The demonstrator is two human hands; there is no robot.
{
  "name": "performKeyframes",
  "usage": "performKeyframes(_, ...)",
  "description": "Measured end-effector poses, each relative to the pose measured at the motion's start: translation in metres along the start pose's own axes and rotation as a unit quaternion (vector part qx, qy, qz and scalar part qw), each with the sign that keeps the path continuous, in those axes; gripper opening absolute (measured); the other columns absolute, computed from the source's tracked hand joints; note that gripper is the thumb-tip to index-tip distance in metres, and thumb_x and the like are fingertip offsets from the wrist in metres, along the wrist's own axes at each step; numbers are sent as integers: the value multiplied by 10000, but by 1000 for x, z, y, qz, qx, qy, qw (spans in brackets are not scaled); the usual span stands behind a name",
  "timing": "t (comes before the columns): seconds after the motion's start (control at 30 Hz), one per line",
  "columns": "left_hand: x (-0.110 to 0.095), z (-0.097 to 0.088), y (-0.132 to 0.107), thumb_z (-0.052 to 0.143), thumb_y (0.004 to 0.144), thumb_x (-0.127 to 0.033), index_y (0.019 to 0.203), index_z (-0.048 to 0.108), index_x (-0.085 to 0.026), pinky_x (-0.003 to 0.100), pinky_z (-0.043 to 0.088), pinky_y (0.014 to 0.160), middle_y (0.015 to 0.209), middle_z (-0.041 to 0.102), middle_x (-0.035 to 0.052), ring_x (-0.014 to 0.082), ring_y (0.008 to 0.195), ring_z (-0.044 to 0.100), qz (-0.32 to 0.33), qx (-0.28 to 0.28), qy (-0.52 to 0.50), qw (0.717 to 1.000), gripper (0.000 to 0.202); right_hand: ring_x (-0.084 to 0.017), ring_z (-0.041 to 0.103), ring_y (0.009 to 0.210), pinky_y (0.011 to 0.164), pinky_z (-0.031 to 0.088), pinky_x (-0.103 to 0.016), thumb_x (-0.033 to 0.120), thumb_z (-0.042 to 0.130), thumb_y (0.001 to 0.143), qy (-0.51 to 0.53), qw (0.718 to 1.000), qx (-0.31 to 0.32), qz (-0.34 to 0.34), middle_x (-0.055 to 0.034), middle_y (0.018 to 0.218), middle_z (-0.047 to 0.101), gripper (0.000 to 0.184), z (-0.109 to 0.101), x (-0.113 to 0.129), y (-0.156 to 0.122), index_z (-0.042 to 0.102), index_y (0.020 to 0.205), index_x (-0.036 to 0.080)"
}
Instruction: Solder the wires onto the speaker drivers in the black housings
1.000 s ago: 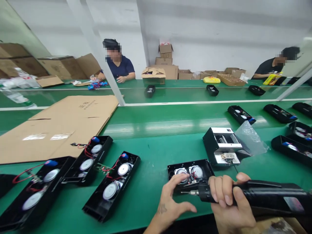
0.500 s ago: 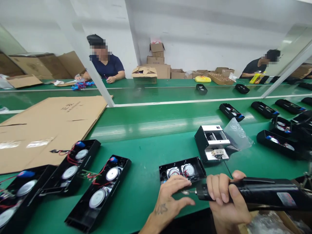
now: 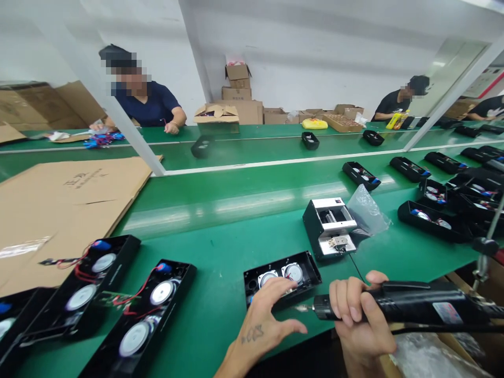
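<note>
My right hand is wrapped round a black electric screwdriver, held level with its bit pointing left. My left hand reaches over the near side of a black speaker case, thumb spread away from the fingers. Its fingertips lie in front of the case, and I cannot tell whether they touch it. Two round white speakers show inside the case. The bit's tip sits in the gap by my left thumb. Just behind stands a black-and-white screw feeder.
Open speaker cases with red wires lie at left, one being a long case. A cardboard sheet covers the left bench. More cases crowd the right side. A clear plastic bag touches the feeder. Across the belt, co-workers sit.
The view has swung to the right, so most things appear shifted left. On the far belt, a dark case has come into view at left. Both hands keep much the same pose.
</note>
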State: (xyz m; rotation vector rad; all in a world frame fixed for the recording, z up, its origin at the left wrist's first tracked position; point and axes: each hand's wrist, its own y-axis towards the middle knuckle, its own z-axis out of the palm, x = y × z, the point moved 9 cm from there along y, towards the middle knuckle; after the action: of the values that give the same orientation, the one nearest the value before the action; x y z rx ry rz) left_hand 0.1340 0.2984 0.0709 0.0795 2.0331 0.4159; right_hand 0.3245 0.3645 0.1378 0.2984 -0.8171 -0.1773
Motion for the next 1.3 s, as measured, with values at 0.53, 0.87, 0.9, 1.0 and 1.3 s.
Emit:
performKeyframes(0.53, 19, 52, 2, 861, 892, -216, 1123, 747, -238, 451, 513, 916, 1060, 807, 56, 284, 949, 686, 88, 94, 360, 924, 258, -111, 475, 445, 484, 447, -265, 264, 699, 1018, -131, 990, 25, -36, 103, 605, 552, 249, -16, -3, 17, 625, 1251, 309)
performKeyframes(0.87, 12, 57, 2, 775, 955, -193, 1007, 728, -212, 423, 492, 874, 839, 763, 36, 269, 864, 670, 118, 113, 381, 910, 72, -127, 497, 461, 492, 436, -279, 275, 696, 1032, -141, 988, 59, -13, 95, 622, 561, 229, -12, -29, 16, 610, 1236, 330)
performKeyframes(0.9, 12, 57, 2, 759, 968, -196, 1009, 727, -215, 420, 491, 869, 834, 761, 34, 265, 855, 667, 122, 114, 383, 909, 55, -123, 496, 461, 492, 438, -275, 274, 693, 1034, -143, 988, 63, -10, 97, 630, 562, 227, -11, -32, 15, 608, 1236, 331)
performKeyframes(1.0, 11, 58, 2, 720, 996, -205, 998, 724, -226, 407, 487, 854, 786, 741, 21, 246, 813, 653, 132, 117, 389, 904, 22, -109, 481, 455, 479, 435, -259, 268, 692, 1036, -143, 987, 70, -10, 101, 653, 557, 219, -9, -37, 13, 605, 1230, 322)
performKeyframes(1.3, 20, 62, 0, 716, 1004, -236, 958, 702, -220, 409, 486, 838, 742, 719, 2, 237, 797, 650, 139, 99, 395, 903, 51, -116, 504, 467, 483, 456, -261, 297, 679, 1057, -167, 983, 73, 9, 109, 644, 532, 228, -15, -54, 11, 557, 1249, 307)
